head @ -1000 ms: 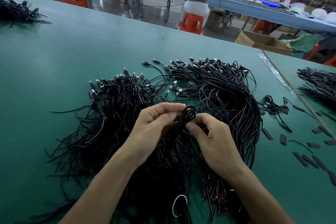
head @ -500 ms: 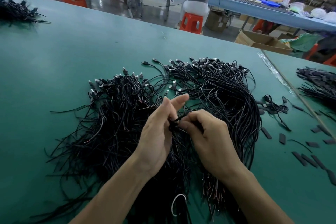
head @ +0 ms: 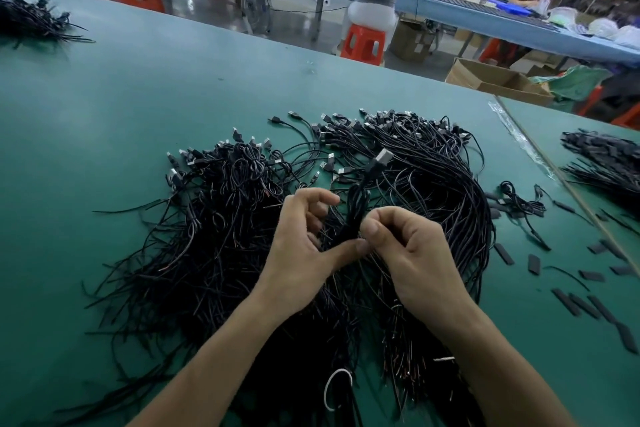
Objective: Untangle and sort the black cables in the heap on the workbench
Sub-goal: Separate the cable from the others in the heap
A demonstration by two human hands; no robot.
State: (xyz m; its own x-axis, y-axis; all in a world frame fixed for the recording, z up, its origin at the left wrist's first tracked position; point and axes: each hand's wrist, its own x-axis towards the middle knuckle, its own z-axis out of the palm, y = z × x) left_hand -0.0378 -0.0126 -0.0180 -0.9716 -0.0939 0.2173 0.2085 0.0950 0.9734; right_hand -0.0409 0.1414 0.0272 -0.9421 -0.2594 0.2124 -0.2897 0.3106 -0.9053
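A big heap of tangled black cables with USB plugs covers the middle of the green workbench. Above its centre both hands hold one folded black cable, whose silver USB plug sticks up and away from me. My left hand presses its thumb against the bundle's lower end, fingers curled. My right hand pinches the same bundle from the right with thumb and curled fingers.
Short black sleeve pieces lie scattered at the right beside a small coiled cable. More cable piles sit at the far left and right edge. A white loop lies near me. People work at a far blue table.
The cable bundle has been drawn up between my hands and its USB plug now stands free above the heap. My left fingers have curled in from straight.
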